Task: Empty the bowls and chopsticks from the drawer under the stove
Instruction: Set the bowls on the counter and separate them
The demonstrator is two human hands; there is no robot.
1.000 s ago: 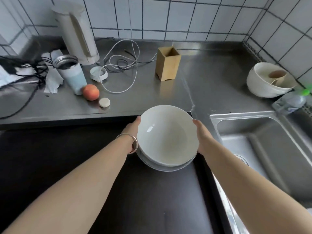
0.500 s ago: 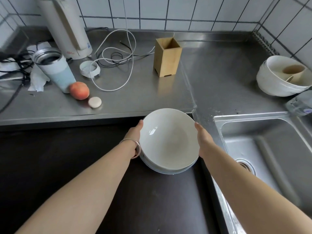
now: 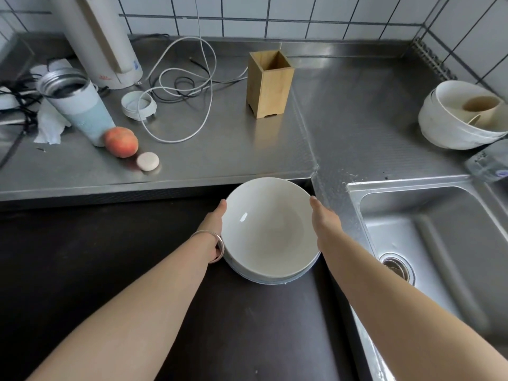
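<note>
Left hand [image 3: 213, 224] and right hand [image 3: 324, 222] clasp opposite rims of stacked round white ceramic bowls [image 3: 268, 229] above the dark stove surface [image 3: 110, 270].

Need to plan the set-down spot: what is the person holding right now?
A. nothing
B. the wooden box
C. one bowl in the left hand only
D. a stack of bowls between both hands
D: the left hand and right hand grip opposite sides of the stack of bowls, with a second rim showing under the top bowl.
</note>
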